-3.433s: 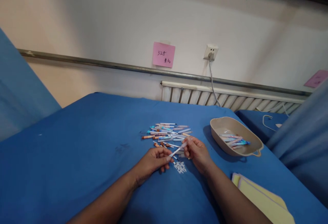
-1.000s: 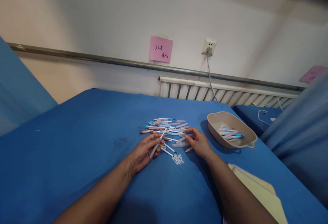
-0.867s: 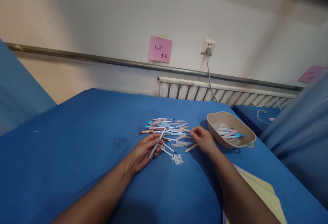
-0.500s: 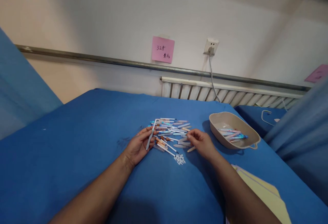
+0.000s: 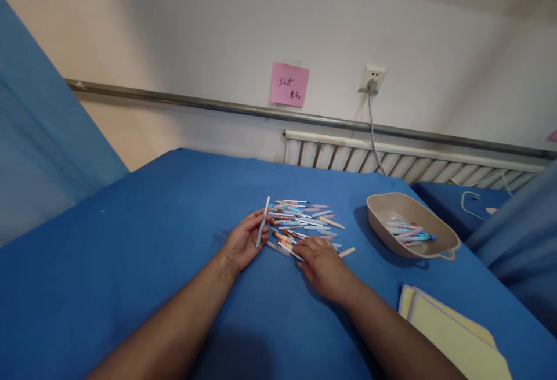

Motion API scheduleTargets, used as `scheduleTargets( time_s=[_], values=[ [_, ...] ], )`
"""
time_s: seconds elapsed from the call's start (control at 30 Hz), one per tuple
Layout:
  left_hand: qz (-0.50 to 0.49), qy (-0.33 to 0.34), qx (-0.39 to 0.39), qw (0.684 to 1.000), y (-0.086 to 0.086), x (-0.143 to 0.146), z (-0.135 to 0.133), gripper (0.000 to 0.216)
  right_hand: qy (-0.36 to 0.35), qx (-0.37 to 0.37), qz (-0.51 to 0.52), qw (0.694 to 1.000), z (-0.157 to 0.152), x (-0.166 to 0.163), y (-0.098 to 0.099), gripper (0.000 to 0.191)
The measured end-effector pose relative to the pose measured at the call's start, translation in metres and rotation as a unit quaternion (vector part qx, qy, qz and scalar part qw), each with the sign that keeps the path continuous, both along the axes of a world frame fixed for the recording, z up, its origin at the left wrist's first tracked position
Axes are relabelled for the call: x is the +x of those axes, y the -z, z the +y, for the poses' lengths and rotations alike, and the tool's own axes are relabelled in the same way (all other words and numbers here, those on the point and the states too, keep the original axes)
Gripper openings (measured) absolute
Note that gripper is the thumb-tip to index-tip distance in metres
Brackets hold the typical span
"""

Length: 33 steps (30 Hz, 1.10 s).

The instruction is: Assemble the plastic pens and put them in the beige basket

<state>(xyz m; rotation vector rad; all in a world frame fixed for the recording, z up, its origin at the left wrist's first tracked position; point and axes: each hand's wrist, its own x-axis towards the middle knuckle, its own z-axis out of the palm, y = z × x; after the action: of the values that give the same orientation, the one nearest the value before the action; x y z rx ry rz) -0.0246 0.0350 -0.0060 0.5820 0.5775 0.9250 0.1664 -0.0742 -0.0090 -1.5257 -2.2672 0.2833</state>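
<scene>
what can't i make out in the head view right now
Head view, all four:
Right hand: whether it grips anything, hidden by the hand itself.
Piled pens: exact count, too small and overlapping.
Pink paper: mostly cut off by the right edge.
Yellow stack: cut off at the bottom.

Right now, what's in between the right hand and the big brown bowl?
The head view shows pen ends poking out beside the right hand, the farthest one peach, then just blue cloth up to the bowl.
</scene>
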Motion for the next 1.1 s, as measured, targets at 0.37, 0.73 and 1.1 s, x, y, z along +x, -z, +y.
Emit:
scheduleTargets(
  time_s=[0.37, 0.73, 1.1],
  values=[
    [-0.007, 0.006, -0.001, 1.0, 0.003, 0.0, 0.0, 0.015, -0.049, 0.023, 0.017, 0.998, -0.005, -0.014, 0.001, 0.029],
    [0.004, 0.03, -0.007, 1.0, 0.005, 0.0, 0.0, 0.024, -0.004, 0.017, 0.031, 0.999, 0.007, 0.0, 0.016, 0.03],
    [0.008, 0.024, -0.009, 1.0, 0.004, 0.002, -0.001, 0.02, 0.005, 0.021, -0.04, 0.999, 0.003, -0.006, 0.007, 0.025]
  ],
)
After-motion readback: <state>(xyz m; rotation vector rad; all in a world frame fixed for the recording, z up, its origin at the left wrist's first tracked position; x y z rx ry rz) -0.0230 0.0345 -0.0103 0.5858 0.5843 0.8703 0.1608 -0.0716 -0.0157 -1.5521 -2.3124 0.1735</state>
